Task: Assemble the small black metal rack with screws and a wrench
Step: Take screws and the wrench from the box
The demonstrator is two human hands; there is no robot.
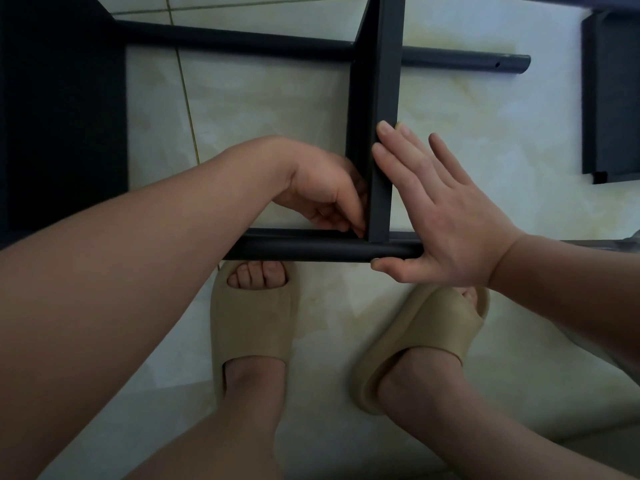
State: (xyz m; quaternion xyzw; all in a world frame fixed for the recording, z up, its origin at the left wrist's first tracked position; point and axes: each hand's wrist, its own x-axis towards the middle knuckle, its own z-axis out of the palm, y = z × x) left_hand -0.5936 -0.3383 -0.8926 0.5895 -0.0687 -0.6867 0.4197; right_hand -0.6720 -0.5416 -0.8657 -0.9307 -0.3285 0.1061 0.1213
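**Crosspiece Being Fixed to the Near Tube**

The rack lay partly built on the tiled floor (259,98), flat in front of the person's feet. Two round tubes ran side to side, the far tube (242,41) and the near tube (304,249), with a flat black crosspiece (384,81) spanning between them.

The right hand (446,216) lay flat against the crosspiece's right edge, its fingers (391,157) straight and close together and the thumb resting along the near tube. It appeared to be steadying the joint. The left hand (322,195) was tucked into the inner corner where crosspiece met near tube, fingers curled and fingertips bunched. Whether they pinched a screw could not be told.

The step in hand looked like starting a fastener at that corner. The next move would call for keeping the holes aligned while the screw was threaded by hand, then fetching the wrench, which was not in view.

No box, bag or tray of screws showed. A loose black panel (609,98) lay well apart on the right, and a large dark panel (62,116) on the left.
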